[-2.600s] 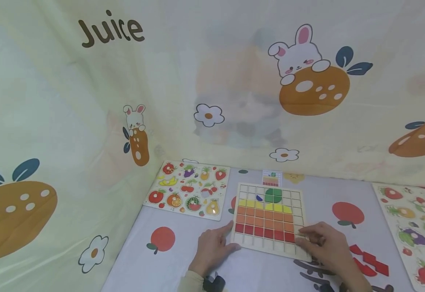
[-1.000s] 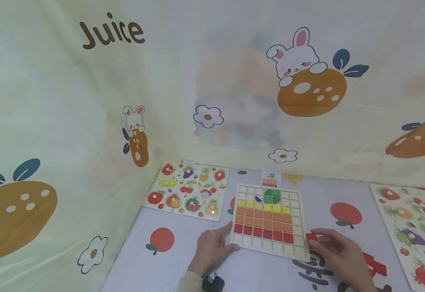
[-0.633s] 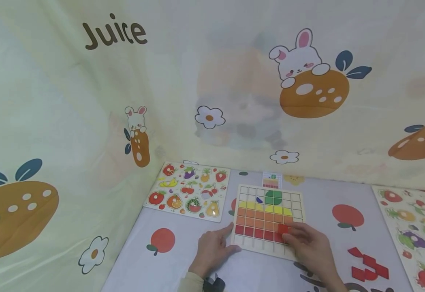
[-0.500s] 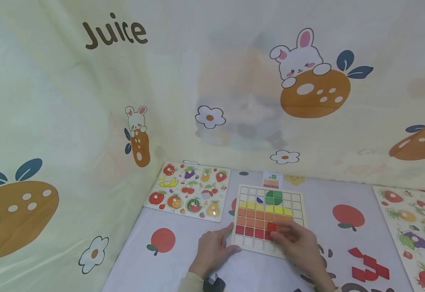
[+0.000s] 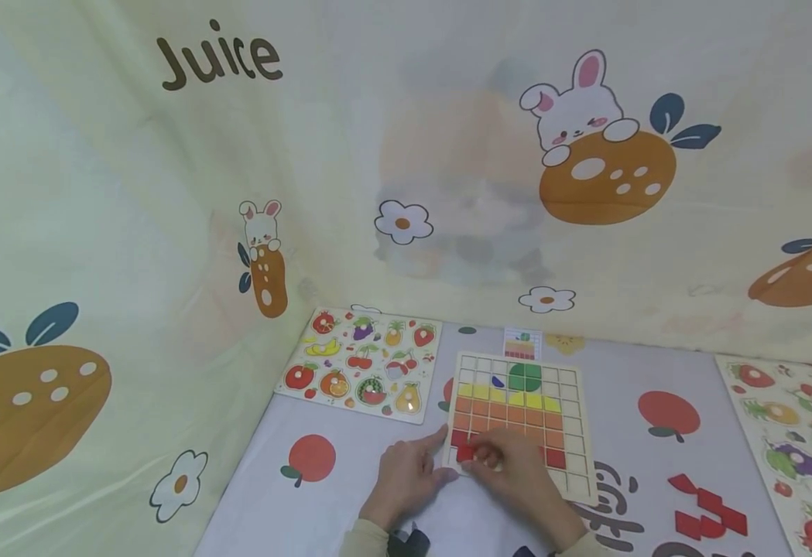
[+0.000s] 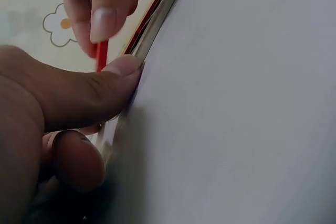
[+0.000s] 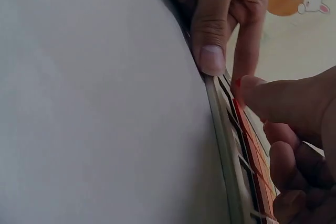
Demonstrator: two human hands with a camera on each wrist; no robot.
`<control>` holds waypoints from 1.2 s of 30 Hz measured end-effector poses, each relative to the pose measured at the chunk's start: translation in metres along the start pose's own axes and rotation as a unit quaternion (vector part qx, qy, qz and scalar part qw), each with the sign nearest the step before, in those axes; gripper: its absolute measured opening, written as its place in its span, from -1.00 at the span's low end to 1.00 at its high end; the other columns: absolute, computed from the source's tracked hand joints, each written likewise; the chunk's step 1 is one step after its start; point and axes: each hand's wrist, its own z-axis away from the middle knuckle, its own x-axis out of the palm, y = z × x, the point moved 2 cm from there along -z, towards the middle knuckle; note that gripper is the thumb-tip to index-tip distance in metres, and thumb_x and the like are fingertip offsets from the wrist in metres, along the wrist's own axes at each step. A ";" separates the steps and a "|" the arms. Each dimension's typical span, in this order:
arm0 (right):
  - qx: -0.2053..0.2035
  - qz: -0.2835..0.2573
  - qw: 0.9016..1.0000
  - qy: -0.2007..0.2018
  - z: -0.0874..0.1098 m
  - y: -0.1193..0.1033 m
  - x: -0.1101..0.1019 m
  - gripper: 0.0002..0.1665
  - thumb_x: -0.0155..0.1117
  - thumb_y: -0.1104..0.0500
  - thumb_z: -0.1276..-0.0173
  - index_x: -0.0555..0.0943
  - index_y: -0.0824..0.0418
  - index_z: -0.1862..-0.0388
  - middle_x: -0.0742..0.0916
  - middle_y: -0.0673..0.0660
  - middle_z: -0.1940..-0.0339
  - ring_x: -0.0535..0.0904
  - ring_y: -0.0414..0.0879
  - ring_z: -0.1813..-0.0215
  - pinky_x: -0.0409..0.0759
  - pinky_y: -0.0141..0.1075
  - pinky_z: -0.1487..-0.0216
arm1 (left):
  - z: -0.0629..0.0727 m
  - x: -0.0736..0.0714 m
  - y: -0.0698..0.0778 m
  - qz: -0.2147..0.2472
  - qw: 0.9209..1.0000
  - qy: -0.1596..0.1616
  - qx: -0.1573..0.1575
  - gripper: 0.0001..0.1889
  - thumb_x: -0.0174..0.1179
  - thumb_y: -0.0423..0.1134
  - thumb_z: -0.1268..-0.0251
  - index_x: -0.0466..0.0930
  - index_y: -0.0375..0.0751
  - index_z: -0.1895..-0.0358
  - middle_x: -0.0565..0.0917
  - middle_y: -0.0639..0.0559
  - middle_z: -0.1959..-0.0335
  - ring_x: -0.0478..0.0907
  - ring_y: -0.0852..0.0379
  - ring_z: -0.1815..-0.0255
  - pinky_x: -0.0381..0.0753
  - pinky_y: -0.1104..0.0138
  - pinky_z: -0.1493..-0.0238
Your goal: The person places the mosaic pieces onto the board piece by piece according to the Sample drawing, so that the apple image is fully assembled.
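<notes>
A square wooden grid board lies on the table, bearing rows of red, orange and yellow tiles, with green pieces and a small blue piece higher up. My left hand grips its near left corner, index finger along the left edge and thumb at the near edge. Thumb and index finger of my right hand pinch a red square tile over the leftmost cells of the bottom row. In the left wrist view the red tile stands on edge close beside the left thumb. The right hand hides part of the red row.
Several loose red pieces lie right of the board. A small picture card sits behind it. One fruit puzzle board is at the back left, another at the right. A printed curtain stands behind the table.
My right hand went from the board's right edge to the loose pieces, picked up a red tile and carried it left across the board to the lower left. The left hand stayed at its corner.
</notes>
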 end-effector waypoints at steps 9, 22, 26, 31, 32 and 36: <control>-0.003 0.063 0.998 -0.007 -0.005 -0.003 0.014 -0.74 0.70 0.16 -0.13 0.84 -0.06 0.20 0.66 -0.23 0.40 0.43 -0.32 0.34 0.46 -0.42 0.26 | 0.000 -0.003 -0.002 -0.007 0.999 -0.001 0.033 -0.33 0.46 0.01 -0.32 0.54 0.14 -0.51 0.37 0.23 0.77 0.23 0.23 0.74 0.16 0.36 0.57; -0.011 0.075 0.997 -0.015 -0.004 0.002 0.013 -0.80 0.66 0.09 -0.21 0.88 -0.10 0.17 0.62 -0.30 0.39 0.44 -0.35 0.31 0.48 -0.41 0.21 | 0.001 -0.004 0.000 -0.004 0.999 0.006 0.037 -0.34 0.45 0.01 -0.32 0.55 0.13 -0.49 0.36 0.25 0.77 0.22 0.24 0.74 0.16 0.36 0.58; -0.023 0.084 0.996 -0.006 -0.005 0.002 0.014 -0.84 0.65 0.11 -0.21 0.89 -0.09 0.22 0.62 -0.31 0.42 0.44 -0.37 0.33 0.49 -0.42 0.21 | 0.001 -0.004 -0.001 -0.005 0.999 0.013 0.049 -0.34 0.46 0.01 -0.30 0.57 0.11 -0.49 0.34 0.26 0.78 0.20 0.26 0.75 0.14 0.37 0.59; -0.028 0.099 0.995 0.004 -0.006 0.000 0.015 -0.87 0.67 0.08 -0.21 0.89 -0.07 0.25 0.62 -0.30 0.43 0.41 -0.35 0.35 0.46 -0.41 0.24 | 0.001 -0.003 -0.002 -0.003 0.999 0.016 0.052 -0.34 0.46 0.00 -0.30 0.57 0.10 -0.48 0.34 0.26 0.79 0.19 0.26 0.76 0.14 0.37 0.60; -0.025 0.099 0.995 0.005 -0.006 0.000 0.015 -0.86 0.67 0.07 -0.21 0.89 -0.07 0.25 0.62 -0.30 0.43 0.41 -0.35 0.35 0.46 -0.40 0.24 | 0.001 -0.003 -0.002 -0.002 0.999 0.015 0.050 -0.34 0.46 0.00 -0.31 0.57 0.10 -0.49 0.34 0.26 0.78 0.20 0.26 0.76 0.14 0.37 0.60; -0.015 0.097 0.995 0.004 -0.006 -0.001 0.014 -0.85 0.67 0.06 -0.21 0.89 -0.08 0.22 0.63 -0.29 0.41 0.42 -0.35 0.34 0.47 -0.40 0.23 | 0.001 -0.003 -0.001 0.001 0.999 0.009 0.037 -0.34 0.46 0.00 -0.32 0.56 0.12 -0.49 0.35 0.25 0.78 0.21 0.25 0.75 0.15 0.37 0.60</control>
